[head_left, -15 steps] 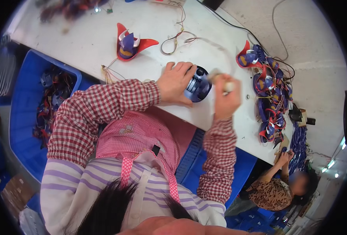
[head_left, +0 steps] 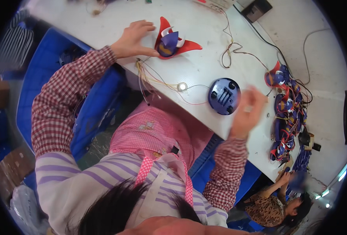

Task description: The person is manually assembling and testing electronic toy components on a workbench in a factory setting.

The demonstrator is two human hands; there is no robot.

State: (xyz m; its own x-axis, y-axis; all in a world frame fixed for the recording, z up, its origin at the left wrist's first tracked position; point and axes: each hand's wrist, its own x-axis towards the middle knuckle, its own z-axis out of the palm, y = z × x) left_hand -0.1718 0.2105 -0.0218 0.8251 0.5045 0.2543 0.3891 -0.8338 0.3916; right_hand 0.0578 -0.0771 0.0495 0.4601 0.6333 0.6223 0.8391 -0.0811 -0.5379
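Observation:
On the white table, my left hand (head_left: 136, 40) reaches to a figure (head_left: 168, 46) with a purple pointed head, white horns and red wing-like sides. Its fingers are spread, and the thumb lies at the figure's left edge. A round dark-blue plastic base (head_left: 224, 96) rests near the table's front edge, its moulded inside facing up. Just right of the base is my right hand (head_left: 248, 111), smeared by motion, so its grip is hidden. Thin wires (head_left: 152, 76) trail from below the figure toward the base, with a small round pale disc (head_left: 182, 86) beside them.
Several similar wired figures (head_left: 285, 105) are heaped along the table's right side. A cable (head_left: 229, 47) curls across the far part. A blue bin (head_left: 36, 90) stands at the left. At the lower right, another person (head_left: 269, 209) works with both hands.
My left hand has left the round base and moved up-left to the horned figure, opening out. My right hand has moved lower right in the picture. The view has shifted.

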